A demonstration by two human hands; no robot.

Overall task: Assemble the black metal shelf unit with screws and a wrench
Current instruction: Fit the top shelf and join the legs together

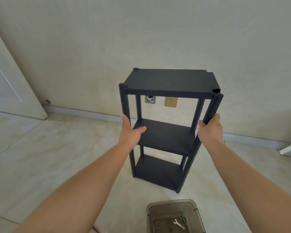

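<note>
Black metal, three tiers high, the shelf unit (166,125) stands upright on the pale tiled floor (40,157), a little way out from the cream wall (158,31), with both arms stretched out to it. The left hand (130,132) lies against the front left post just above the middle shelf, fingers up along the post and thumb resting on the shelf edge, so it looks more pressed flat than closed around anything. The right hand (210,130) is wrapped around the front right post at about the same height, fingers curled tight on the tube. Through the gap under the top shelf a gold wall socket (171,101) and a grey wall plate (150,99) show on the wall behind. Nearer the person, on the floor, sits a clear plastic tray (173,204) with a small silver wrench (178,224) lying in it beside a few screws (183,218). A white door (10,81) hangs open at the left.
</note>
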